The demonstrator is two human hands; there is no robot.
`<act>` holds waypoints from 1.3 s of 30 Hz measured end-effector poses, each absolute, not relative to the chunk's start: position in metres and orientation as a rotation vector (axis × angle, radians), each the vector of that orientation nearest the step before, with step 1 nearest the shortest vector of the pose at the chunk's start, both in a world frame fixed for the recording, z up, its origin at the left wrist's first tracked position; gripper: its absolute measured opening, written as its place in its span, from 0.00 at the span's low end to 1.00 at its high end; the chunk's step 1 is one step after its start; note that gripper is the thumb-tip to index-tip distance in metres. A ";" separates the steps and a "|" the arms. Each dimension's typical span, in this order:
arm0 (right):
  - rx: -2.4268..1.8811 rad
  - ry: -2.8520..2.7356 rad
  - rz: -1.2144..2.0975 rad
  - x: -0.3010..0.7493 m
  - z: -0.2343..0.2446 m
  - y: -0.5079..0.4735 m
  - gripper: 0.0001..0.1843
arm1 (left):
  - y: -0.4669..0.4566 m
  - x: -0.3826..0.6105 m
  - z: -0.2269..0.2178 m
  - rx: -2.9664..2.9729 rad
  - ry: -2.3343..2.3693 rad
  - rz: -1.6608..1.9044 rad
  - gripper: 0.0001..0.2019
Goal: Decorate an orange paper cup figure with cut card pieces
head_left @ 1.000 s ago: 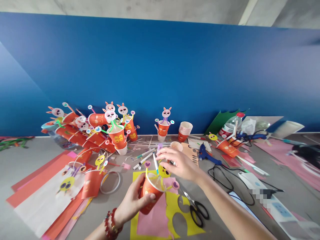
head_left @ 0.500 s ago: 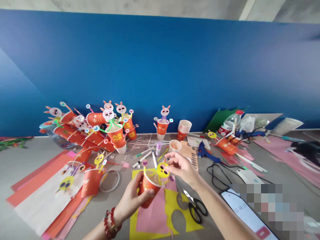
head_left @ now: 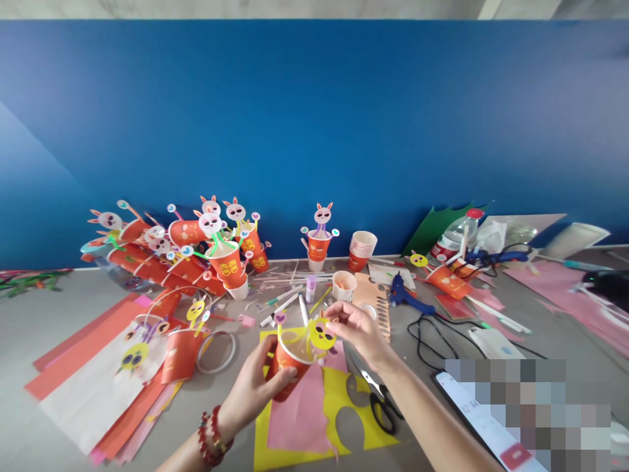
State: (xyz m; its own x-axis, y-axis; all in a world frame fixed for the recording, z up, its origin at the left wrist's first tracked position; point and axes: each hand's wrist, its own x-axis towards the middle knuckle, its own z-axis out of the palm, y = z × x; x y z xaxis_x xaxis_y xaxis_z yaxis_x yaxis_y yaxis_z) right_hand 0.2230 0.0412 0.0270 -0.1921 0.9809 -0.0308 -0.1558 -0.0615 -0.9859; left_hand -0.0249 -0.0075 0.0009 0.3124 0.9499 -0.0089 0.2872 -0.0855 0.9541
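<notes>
My left hand [head_left: 255,380] is wrapped round a red paper cup [head_left: 291,362], which leans a little with its white rim up. A yellow paper bunny face [head_left: 322,333] with dark eyes stands at the cup's right rim, beside yellow strips. The thumb and fingers of my right hand [head_left: 361,334] pinch this face at its upper right edge. A round pink paper piece [head_left: 280,318] rises on a strip from the rim's left side. Beneath the cup lie pink paper [head_left: 297,419] and yellow paper with cut-outs [head_left: 388,438]. Black-handled scissors [head_left: 383,413] rest just right of it.
Finished bunny cups [head_left: 223,265] crowd the back left. Stacked paper cups [head_left: 362,249], a purple glue stick [head_left: 311,288] and markers [head_left: 282,308] lie ahead. A blue glue gun [head_left: 410,298] with a black cable, a bottle [head_left: 455,237] and a phone [head_left: 466,419] are right.
The view has shifted slightly. The cup and both hands have moved a little; my left hand keeps hold of the cup and my right fingers stay at the yellow face.
</notes>
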 end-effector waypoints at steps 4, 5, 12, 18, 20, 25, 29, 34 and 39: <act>-1.005 -1.059 1.448 0.236 0.033 0.044 0.17 | -0.007 -0.030 -0.002 1.580 1.197 0.853 0.20; -0.994 -1.025 1.451 0.239 0.033 0.044 0.18 | -0.006 -0.032 -0.003 1.600 1.232 0.842 0.20; -1.113 -1.238 1.198 0.244 0.012 0.012 0.15 | 0.010 -0.061 -0.017 1.848 1.658 0.788 0.23; -1.076 -1.657 0.608 0.237 0.000 -0.024 0.05 | 0.014 -0.074 -0.024 2.053 1.759 0.734 0.23; -1.035 -1.734 0.421 0.235 -0.002 -0.030 0.07 | 0.011 -0.072 -0.020 2.197 1.800 0.832 0.23; -1.007 -1.839 0.217 0.226 -0.004 -0.037 0.13 | -0.013 -0.046 0.007 2.510 1.537 1.134 0.15; -0.966 -1.885 0.247 0.217 -0.003 -0.036 0.13 | -0.033 -0.017 0.016 2.446 0.967 1.149 0.13; -0.990 -1.875 0.274 0.213 -0.003 -0.040 0.12 | -0.042 0.002 0.001 2.234 1.103 1.072 0.19; -0.959 -1.861 0.309 0.210 -0.003 -0.046 0.12 | -0.039 0.003 -0.003 2.258 1.070 1.046 0.12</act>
